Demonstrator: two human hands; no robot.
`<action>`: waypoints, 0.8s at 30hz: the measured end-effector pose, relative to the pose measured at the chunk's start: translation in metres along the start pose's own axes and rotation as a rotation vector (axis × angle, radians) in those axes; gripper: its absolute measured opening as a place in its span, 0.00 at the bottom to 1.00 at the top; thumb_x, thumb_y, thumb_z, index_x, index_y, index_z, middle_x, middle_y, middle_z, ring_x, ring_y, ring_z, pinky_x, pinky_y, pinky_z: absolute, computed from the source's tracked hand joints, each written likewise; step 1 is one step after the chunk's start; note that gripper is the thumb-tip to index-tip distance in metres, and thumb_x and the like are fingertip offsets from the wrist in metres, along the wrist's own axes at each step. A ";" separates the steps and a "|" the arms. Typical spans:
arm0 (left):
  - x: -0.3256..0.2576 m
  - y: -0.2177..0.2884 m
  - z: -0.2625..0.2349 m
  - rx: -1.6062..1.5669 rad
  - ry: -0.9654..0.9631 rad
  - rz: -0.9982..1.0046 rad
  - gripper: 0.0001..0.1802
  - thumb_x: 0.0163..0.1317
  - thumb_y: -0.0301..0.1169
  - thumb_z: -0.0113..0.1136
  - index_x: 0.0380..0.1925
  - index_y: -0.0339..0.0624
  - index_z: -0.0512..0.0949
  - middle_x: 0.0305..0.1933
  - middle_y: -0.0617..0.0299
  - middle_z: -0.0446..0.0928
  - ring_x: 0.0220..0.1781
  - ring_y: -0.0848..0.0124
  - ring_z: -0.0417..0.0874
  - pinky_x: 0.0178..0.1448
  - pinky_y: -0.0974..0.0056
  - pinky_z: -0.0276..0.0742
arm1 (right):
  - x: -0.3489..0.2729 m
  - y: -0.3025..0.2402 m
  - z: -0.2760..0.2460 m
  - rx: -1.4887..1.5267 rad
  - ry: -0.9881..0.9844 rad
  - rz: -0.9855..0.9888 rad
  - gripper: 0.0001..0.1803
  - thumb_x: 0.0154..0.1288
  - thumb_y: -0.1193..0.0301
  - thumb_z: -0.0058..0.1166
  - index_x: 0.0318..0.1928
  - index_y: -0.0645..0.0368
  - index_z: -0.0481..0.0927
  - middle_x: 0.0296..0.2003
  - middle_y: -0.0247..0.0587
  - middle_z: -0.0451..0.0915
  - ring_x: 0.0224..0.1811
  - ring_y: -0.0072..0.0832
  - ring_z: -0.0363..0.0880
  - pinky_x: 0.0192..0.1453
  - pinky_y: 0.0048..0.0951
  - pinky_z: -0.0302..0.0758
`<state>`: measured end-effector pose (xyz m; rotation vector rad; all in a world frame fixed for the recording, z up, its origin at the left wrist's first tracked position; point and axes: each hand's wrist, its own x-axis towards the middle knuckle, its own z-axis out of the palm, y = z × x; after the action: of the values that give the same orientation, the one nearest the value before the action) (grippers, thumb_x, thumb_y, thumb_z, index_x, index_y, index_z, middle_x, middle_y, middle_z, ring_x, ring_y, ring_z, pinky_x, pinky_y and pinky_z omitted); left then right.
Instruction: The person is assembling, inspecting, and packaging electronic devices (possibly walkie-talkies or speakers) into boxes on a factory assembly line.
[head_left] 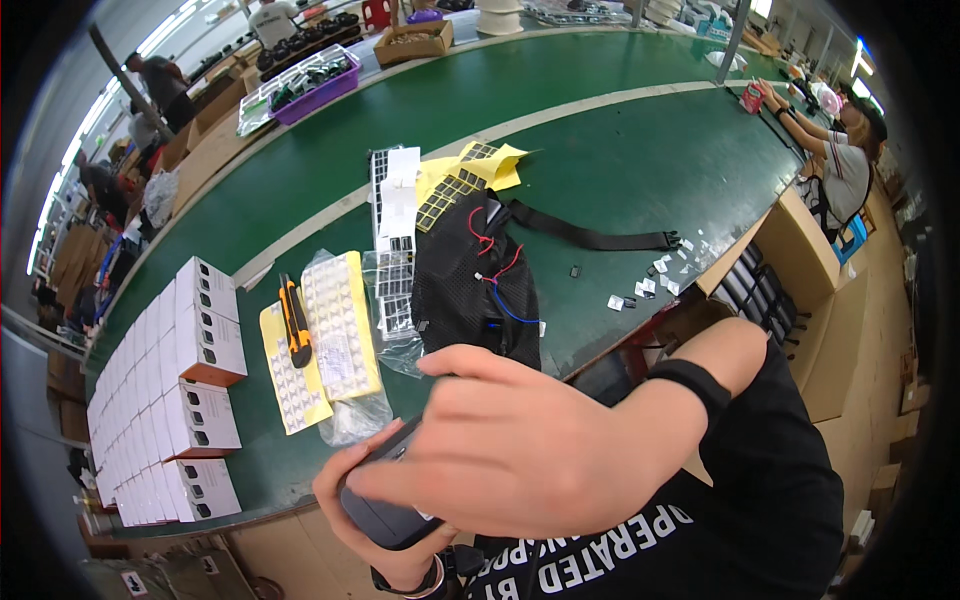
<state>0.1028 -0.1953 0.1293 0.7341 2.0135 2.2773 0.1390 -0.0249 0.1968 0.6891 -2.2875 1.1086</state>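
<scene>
A dark, round-cornered plastic device [385, 510] sits in my left hand [340, 490], whose fingers wrap round its far side and near edge. My right hand [520, 445] lies over the device and hides much of it. One digit of that hand rests along the top face, while another bends out over the table side. The rest are curled, and whatever they pinch is hidden. Beyond my hands is a black mesh bag [465, 290] with red and blue wires [500, 275] on it. An orange and black utility knife [295, 320] lies on yellow-backed sticker sheets [340, 320].
Stacked white boxes [170, 400] stand at the left. Sheets of black stickers [395, 280] lie beside the bag, and a black strap [600, 238] runs right. Small scraps [650, 285] dot the table's right edge, near an open carton [810, 260]. A co-worker [845, 160] sits far right.
</scene>
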 end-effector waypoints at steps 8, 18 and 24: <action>-0.007 -0.016 -0.002 0.079 -0.014 0.273 0.56 0.33 0.54 0.76 0.56 0.38 0.54 0.52 0.42 0.68 0.53 0.54 0.74 0.57 0.56 0.74 | -0.019 0.007 -0.019 0.088 0.189 0.012 0.38 0.48 0.70 0.67 0.59 0.68 0.66 0.59 0.53 0.65 0.61 0.43 0.64 0.65 0.41 0.57; 0.013 -0.025 -0.009 0.401 -0.132 0.529 0.53 0.31 0.58 0.75 0.53 0.46 0.56 0.50 0.49 0.71 0.55 0.57 0.72 0.67 0.46 0.58 | -0.004 0.034 -0.005 0.939 -0.245 0.631 0.23 0.70 0.65 0.45 0.60 0.65 0.66 0.56 0.41 0.69 0.60 0.27 0.64 0.63 0.31 0.61; 0.028 -0.027 -0.011 0.560 -0.183 0.654 0.38 0.38 0.54 0.73 0.47 0.54 0.64 0.49 0.50 0.70 0.55 0.50 0.69 0.67 0.42 0.53 | 0.002 0.095 -0.002 0.801 -0.180 1.099 0.30 0.69 0.49 0.39 0.56 0.63 0.70 0.40 0.32 0.73 0.38 0.15 0.68 0.45 0.20 0.68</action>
<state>0.0661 -0.1921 0.1121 1.7896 2.6130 1.7270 0.0782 0.0272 0.1466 -0.3681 -2.3046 2.6013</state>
